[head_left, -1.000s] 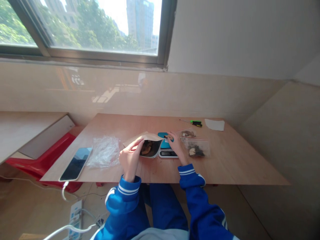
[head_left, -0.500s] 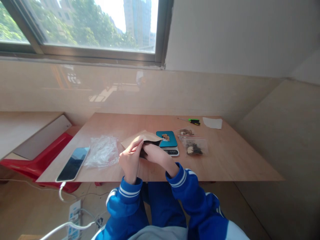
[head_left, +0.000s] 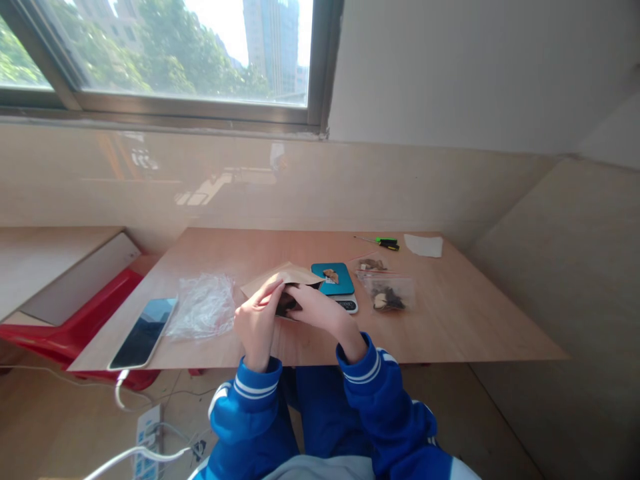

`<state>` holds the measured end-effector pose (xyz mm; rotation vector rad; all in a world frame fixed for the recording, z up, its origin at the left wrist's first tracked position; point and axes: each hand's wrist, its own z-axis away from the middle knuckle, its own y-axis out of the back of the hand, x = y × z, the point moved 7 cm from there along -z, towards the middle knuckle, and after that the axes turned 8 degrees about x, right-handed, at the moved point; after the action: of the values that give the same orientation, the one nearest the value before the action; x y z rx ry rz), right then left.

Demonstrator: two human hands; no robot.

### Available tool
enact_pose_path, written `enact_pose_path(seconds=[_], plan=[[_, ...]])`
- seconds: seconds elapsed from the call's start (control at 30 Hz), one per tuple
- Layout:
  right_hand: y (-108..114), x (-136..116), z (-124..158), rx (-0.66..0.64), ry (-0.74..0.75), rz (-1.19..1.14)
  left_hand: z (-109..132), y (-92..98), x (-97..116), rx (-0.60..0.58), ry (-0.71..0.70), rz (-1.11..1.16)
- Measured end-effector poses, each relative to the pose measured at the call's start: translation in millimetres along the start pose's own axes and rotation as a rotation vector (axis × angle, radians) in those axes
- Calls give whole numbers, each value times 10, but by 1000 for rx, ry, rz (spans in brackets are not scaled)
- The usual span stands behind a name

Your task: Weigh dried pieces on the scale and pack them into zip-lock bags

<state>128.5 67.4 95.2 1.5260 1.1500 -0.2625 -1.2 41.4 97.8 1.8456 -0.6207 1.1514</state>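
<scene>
My left hand (head_left: 257, 321) is closed on the edge of a brown paper bag (head_left: 287, 272), holding its mouth open towards me. The fingers of my right hand (head_left: 317, 310) reach into the dark opening of the bag, so their tips are hidden and I cannot see what they touch. Just beyond my right hand stands a kitchen scale (head_left: 343, 288) with a teal top and a white front with a dark display. A brown dried piece (head_left: 331, 275) lies on its platform with a small white label or scrap under it.
Right of the scale lie a clear zip bag (head_left: 393, 297) of dark and pale dried pieces and another bag (head_left: 371, 265) of brown bits. Screwdrivers (head_left: 385, 241) and white paper (head_left: 423, 246) are at the back. Clear plastic bags (head_left: 204, 307) and a plugged-in phone (head_left: 143, 333) lie left.
My right hand has shifted slightly in the bag's mouth, and its wrist has moved a little right and towards me. My left hand keeps its grip on the bag.
</scene>
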Motion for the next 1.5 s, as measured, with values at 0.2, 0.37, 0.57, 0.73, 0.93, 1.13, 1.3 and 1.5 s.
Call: enact_pose_path(seconds=[0.2, 0.37, 0.57, 0.73, 0.93, 1.13, 1.3, 1.5], plan=[[331, -289, 109, -72, 13, -102, -63, 22, -3, 12, 7, 41], [546, -283, 151, -26, 31, -362, -145, 29, 51, 11, -16, 37], [865, 215, 275, 289, -91, -668, -285, 146, 70, 146, -74, -27], [999, 912, 398, 667, -216, -620, -353, 244, 23, 200, -83, -55], [565, 1267, 281, 464, -208, -104, -327, 225, 1, 189, -77, -68], [353, 1322, 273, 298, -134, 305, -311, 230, -8, 167, -86, -64], [453, 1234, 385, 310, -109, 224, -300, 231, -11, 144, -87, -48], [772, 1507, 464, 555, -174, 93, -285, 201, -21, 124, -76, -16]])
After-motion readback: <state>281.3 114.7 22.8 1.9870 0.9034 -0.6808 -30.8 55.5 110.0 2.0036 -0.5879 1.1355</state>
